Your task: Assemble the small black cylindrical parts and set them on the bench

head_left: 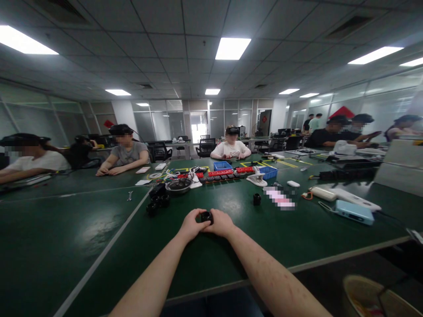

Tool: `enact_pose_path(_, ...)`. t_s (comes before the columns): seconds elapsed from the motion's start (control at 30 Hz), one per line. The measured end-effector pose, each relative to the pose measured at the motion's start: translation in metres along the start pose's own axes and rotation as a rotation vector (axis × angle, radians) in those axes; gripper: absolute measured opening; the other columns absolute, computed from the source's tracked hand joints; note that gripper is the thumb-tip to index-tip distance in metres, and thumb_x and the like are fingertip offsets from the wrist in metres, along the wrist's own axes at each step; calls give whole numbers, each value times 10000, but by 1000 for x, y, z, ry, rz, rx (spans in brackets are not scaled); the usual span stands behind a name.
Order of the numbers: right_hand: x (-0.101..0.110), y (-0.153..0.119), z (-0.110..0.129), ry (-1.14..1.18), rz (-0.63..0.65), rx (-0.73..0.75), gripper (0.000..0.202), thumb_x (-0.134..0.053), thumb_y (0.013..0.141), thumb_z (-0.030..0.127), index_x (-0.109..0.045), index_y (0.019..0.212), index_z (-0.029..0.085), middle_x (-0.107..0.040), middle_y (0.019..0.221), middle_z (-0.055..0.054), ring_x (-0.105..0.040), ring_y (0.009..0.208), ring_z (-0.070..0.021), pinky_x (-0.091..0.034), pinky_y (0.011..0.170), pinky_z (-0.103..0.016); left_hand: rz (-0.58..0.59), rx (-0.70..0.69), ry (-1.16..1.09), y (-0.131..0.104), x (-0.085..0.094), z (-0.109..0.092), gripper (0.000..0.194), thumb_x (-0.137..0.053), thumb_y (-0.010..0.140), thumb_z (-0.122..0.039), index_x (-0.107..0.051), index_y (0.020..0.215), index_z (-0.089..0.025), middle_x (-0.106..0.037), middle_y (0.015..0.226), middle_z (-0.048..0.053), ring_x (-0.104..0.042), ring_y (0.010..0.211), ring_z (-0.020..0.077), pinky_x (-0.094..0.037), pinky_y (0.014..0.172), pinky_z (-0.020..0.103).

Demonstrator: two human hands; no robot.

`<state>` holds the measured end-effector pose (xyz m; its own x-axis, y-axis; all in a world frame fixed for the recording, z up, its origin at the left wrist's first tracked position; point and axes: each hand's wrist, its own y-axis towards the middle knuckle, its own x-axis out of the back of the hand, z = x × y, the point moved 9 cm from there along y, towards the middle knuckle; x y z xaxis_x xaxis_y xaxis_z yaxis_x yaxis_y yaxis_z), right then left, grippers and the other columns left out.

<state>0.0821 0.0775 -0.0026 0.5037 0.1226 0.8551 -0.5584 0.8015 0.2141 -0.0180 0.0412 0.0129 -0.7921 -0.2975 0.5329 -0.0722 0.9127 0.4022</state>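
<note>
Between my two hands is a small round black part (207, 217) with a hollow top, close to the green tabletop (228, 246). My left hand (192, 225) curls round its left side, thumb across the front. From the right, my right hand (222, 223) wraps the other side. Both hands are closed on it. A similar black part (257, 199) stands alone to the right. Several more black parts (157, 203) are clustered at the left, near a grey round dish (178, 186).
Beyond my hands lie red power strips (220, 172), blue trays (268, 172) and a white clamp-like stand (257, 178). At right are a light-blue power bank (354, 212) and a white case (293, 184). A small wrench (130, 196) lies left. Several people sit around the tables.
</note>
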Motion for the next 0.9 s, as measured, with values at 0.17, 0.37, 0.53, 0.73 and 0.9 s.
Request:
enact_pose_path(0.17, -2, 4, -5, 69, 182, 90, 316, -665, 607, 349, -607, 868, 180, -596, 830, -13, -558, 733, -162, -403, 619, -244, 61, 15, -23, 1, -3, 2, 456, -675, 599, -233, -577, 1041, -176, -620, 942, 60, -570, 820, 198, -450, 730, 301)
enact_pose_path(0.37, 2, 6, -9, 70, 183, 57, 345, -702, 555, 402, -604, 795, 174, -604, 729, 20, -555, 658, -130, -396, 556, -207, 106, 40, -6, 1, -4, 0, 424, -658, 613, -251, -585, 1025, -181, -623, 943, 53, -570, 798, 201, -449, 709, 301)
enact_pose_path(0.53, 8, 0, 3, -66, 13, -52, 395, -627, 578, 475, -583, 796, 149, -599, 827, -91, -566, 763, -244, -424, 655, -339, 23, 76, 56, 1, -2, -2, 377, -614, 642, -284, -573, 995, -160, -607, 955, 73, -565, 832, 241, -439, 738, 360)
enact_pose_path(0.73, 16, 0, 10, -55, 26, -9, 529, -640, 552, 413, -525, 994, 148, -566, 955, -101, -554, 832, -255, -431, 688, -346, -29, 87, 138, 1, -1, -2, 360, -581, 666, -284, -550, 1004, -163, -574, 1017, 88, -502, 999, 275, -388, 846, 411)
enact_pose_path(0.9, 3, 8, -2, 164, 403, 153, 422, -680, 572, 329, -562, 950, 184, -586, 829, -7, -550, 726, -163, -416, 604, -238, 151, 67, 106, 7, -9, -3, 362, -607, 645, -253, -566, 1000, -199, -579, 999, 65, -527, 947, 256, -416, 797, 369)
